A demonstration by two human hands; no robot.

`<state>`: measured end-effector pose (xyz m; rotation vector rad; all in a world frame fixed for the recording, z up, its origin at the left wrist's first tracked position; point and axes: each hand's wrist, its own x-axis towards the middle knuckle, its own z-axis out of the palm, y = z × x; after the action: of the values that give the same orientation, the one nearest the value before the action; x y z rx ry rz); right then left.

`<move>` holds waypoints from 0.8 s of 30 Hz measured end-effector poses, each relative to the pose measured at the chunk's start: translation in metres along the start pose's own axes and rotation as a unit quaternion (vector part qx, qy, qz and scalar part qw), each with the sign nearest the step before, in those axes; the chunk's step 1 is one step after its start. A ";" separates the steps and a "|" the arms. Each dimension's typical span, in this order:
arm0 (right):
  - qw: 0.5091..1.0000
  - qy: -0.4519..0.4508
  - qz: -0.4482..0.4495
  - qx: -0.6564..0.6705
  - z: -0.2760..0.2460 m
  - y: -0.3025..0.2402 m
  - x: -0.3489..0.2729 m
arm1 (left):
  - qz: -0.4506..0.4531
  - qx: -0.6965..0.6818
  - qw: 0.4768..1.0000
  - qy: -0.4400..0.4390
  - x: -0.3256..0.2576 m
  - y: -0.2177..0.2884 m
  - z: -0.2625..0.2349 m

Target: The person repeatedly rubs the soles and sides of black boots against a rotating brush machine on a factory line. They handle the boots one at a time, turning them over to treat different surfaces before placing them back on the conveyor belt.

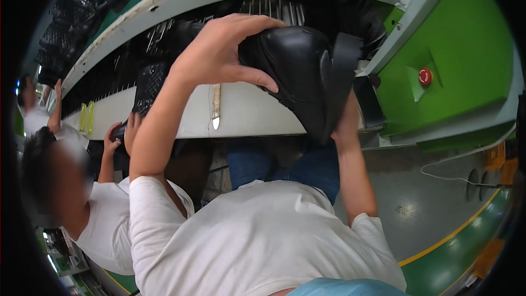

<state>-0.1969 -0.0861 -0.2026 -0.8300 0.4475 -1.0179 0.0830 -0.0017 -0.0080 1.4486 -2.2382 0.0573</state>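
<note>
A black leather shoe [298,71] is held up in front of me, above the pale edge of the work line. My left hand [230,49] is closed round its left side, with the fingers over the top and the thumb on the near side. Along the shoe's right side runs a thick black sole [342,71]. My right hand [346,120] grips the shoe low on that side, and its fingers are partly hidden behind it. Below my left hand, a small tool with a tan wrapped handle [216,101] and a bright tip lies on the pale ledge [246,115].
A co-worker [104,214] sits close on my left, hands at a black shoe [150,85]. Rows of metal pins [274,8] stand behind the ledge. At right is a green machine housing [460,60] with a red button [425,77]. A white cable [449,175] hangs below it.
</note>
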 end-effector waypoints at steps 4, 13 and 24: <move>0.994 0.029 -0.059 -0.092 -0.037 0.035 0.026 | 0.031 0.062 0.997 -0.033 0.034 0.025 -0.001; 0.964 0.028 -0.202 -0.171 0.000 -0.025 0.052 | -0.011 0.123 0.985 -0.121 0.056 0.042 0.021; 0.963 -0.041 -0.176 -0.201 0.019 -0.048 0.042 | -0.045 0.058 0.984 -0.164 0.063 0.064 0.026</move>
<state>-0.1914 -0.1286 -0.1518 -1.3479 0.4511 -1.2336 -0.0024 -0.0341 0.0083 1.7267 -2.4588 -0.0871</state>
